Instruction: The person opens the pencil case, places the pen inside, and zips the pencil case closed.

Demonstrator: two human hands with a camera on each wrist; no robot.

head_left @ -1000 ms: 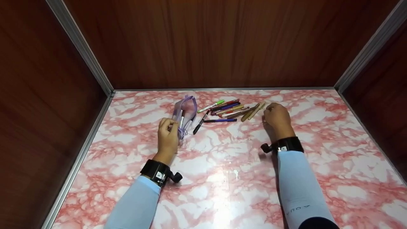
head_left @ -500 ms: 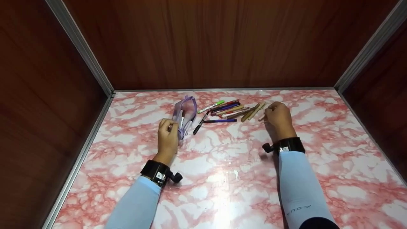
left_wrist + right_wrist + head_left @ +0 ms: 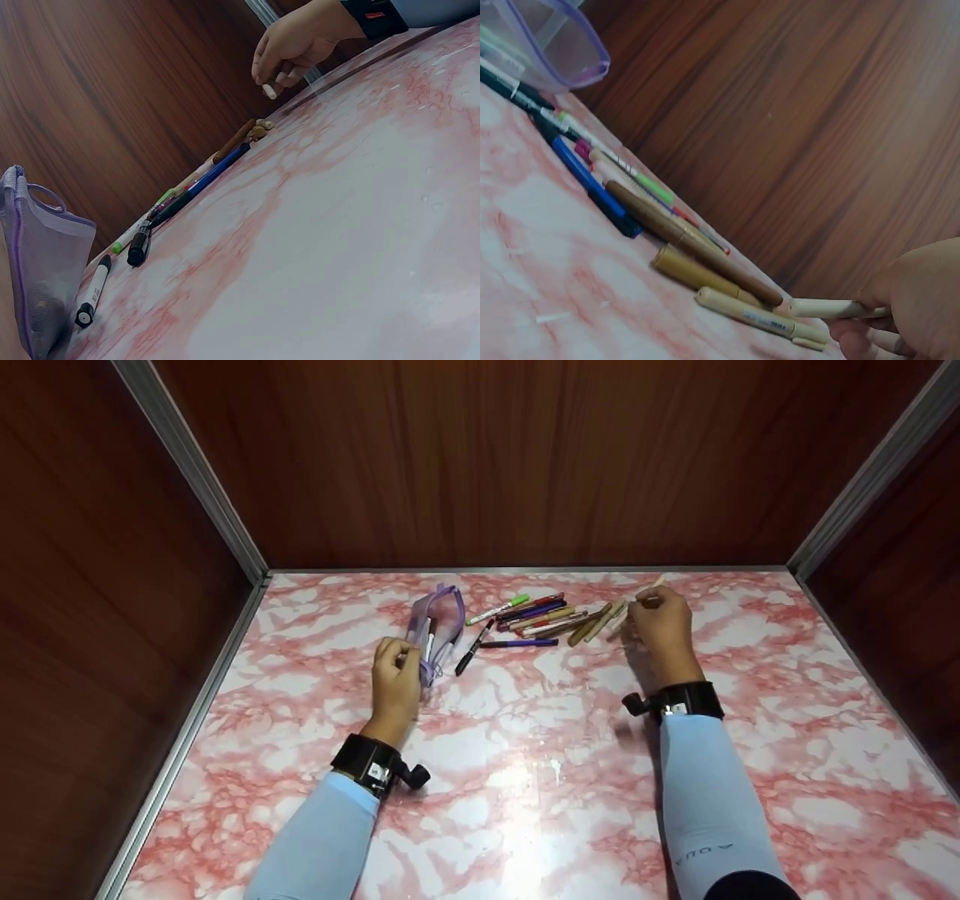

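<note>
My left hand pinches the near end of a purple mesh pencil pouch. The pouch gapes toward the right, with a few pens visible inside. Just beyond the right end of the pen pile, my right hand holds a cream-coloured marker between thumb and fingers, raised off the table in the left wrist view. Beside that hand lie a beige marker, a mustard one and a brown one. Part of the held marker is hidden by the hand.
Several pens and markers lie heaped between the hands, among them a green-capped marker and a blue pen. A black pen lies right of the pouch. Dark wood panels enclose the marbled table.
My right hand has shifted slightly away and to the right, lifting the cream marker and tilting it. My left hand and the pouch have stayed almost still.
</note>
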